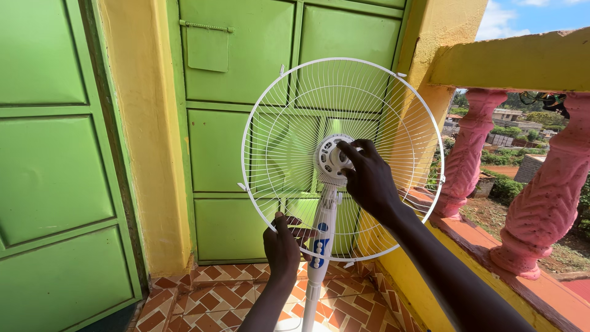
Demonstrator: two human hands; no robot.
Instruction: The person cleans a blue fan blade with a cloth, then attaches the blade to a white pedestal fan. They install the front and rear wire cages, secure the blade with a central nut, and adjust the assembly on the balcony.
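A white standing fan stands before a green door, with its round wire rear guard (289, 123) mounted and no blades in sight. My right hand (369, 178) reaches to the guard's centre hub (330, 158), fingers curled on the round plastic piece there. My left hand (281, 247) grips the guard's lower rim from below. The white pole (319, 258) with blue control buttons runs down between my arms to the floor.
Green panelled doors (239, 92) fill the back and left, framed by yellow wall (138, 123). On the right runs a yellow ledge with pink balusters (547, 203). The floor is patterned orange and white tile (215, 301).
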